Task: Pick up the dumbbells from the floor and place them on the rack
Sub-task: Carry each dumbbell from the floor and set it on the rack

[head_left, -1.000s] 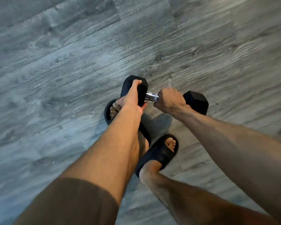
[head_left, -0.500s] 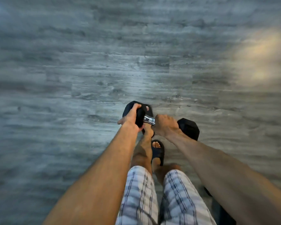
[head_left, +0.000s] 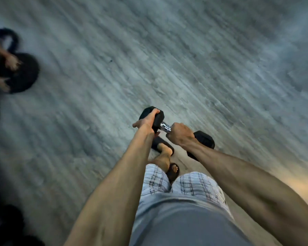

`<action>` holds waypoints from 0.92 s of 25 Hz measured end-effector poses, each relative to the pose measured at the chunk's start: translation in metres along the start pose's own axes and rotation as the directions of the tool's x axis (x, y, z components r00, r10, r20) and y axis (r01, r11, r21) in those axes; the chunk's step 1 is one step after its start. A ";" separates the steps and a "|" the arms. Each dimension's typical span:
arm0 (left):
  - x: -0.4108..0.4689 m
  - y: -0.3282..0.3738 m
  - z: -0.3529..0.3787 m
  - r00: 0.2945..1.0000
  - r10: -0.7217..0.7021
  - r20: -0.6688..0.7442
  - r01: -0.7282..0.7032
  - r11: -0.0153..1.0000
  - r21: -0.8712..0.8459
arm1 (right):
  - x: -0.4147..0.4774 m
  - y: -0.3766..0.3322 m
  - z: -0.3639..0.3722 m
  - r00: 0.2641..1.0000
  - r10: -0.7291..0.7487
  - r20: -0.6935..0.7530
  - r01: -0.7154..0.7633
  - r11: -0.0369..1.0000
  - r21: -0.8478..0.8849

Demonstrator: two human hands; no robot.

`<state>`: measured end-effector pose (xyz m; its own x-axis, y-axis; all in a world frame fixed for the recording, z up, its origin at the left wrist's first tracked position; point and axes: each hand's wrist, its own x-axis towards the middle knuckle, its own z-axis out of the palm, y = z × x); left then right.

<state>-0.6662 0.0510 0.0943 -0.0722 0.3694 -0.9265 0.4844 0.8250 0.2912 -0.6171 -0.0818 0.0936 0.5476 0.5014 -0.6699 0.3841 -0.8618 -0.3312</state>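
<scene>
Head view: the dumbbell (head_left: 204,139) is held above the floor (head_left: 185,59) — its bar (head_left: 165,127) is gripped by the right hand (head_left: 180,134), and the head (head_left: 158,120) just left of that hand is clasped by the left hand (head_left: 147,120).

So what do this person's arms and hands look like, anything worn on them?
Nothing worn. The left forearm and right forearm are bare, no sleeves in view. Each grip is simply a bare hand: the left hand and right hand show no gloves, watch or rings, though the picture is somewhat blurred. Below them are a grey top and pale plaid shorts.
</scene>
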 end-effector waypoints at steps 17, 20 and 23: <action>0.041 0.079 -0.362 0.941 -0.272 -0.200 -0.055 0.462 -0.885 | 0.044 -0.395 0.097 0.732 -0.513 0.449 0.681 0.517 -0.519; 0.055 0.086 -0.414 0.927 -0.300 -0.227 -0.104 0.376 -0.921 | 0.047 -0.458 0.123 0.659 -0.535 0.529 0.748 0.384 -0.542; 0.075 0.098 -0.464 0.927 -0.307 -0.214 -0.127 0.281 -0.951 | 0.054 -0.522 0.153 0.590 -0.546 0.595 0.796 0.271 -0.541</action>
<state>-1.0288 0.3581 0.1644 -0.4028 0.1808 -0.8973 -0.6842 0.5917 0.4264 -0.9019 0.3834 0.1290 -0.3294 0.7208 -0.6099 0.9420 0.2071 -0.2640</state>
